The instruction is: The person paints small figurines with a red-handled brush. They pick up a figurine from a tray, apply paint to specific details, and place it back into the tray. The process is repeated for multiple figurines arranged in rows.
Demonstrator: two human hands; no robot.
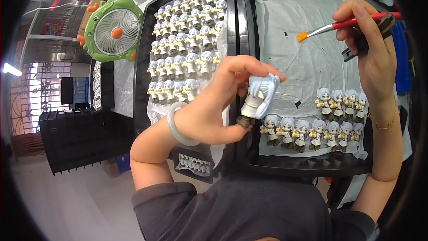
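My left hand [214,111], with a pale bangle at the wrist, is closed round a small figurine [255,102] with light blue hair, a white outfit and dark brown feet. It is held tilted between the fingertips, above the divide between two trays. My right hand [372,44] grips a paintbrush [322,29] with a red handle, metal ferrule and orange bristles. The same hand also has a black tool [352,53], partly hidden by the fingers; its kind is unclear. The bristles point left, apart from the figurine, over the paper-lined right tray [307,163].
Similar figurines [303,131] lie in rows in the right tray's lower part. The left tray [142,58] holds many more in rows. A green fan [117,29] stands beyond its left side. Black crates [84,145] are at the left. Dark scraps [298,104] lie on the paper.
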